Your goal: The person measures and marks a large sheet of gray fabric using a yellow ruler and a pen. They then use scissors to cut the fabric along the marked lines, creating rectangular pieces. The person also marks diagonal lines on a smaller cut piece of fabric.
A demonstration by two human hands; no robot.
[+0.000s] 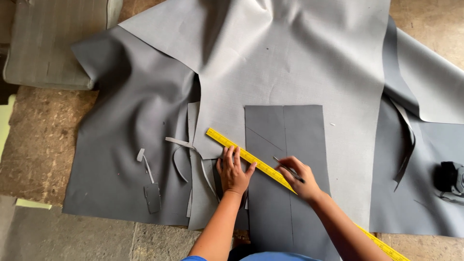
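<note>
The step in hand looked like marking a slanted line across the dark grey panel (pixel 302 145), which lay in the lower middle of the frame on top of a larger light grey sheet (pixel 290 63). A long yellow ruler (pixel 251 157) ran diagonally from the centre down toward the lower right corner, crossing the panel. The left hand (pixel 233 170) lay flat with fingers spread, pressing the ruler's upper end against the material; it gripped nothing, only held it down. The right hand (pixel 300 178) was closed around a thin pen (pixel 289 169), its tip resting just beside the ruler's upper edge. Both forearms reached up from the bottom edge, the right one lying over the ruler's lower stretch. A clean mark would seem to call for steady pressure from the flat hand while the pen ran along the edge. Loose grey offcut strips (pixel 180 154) lay at left centre, and a dark tool (pixel 449 178) sat at the right edge.
</note>
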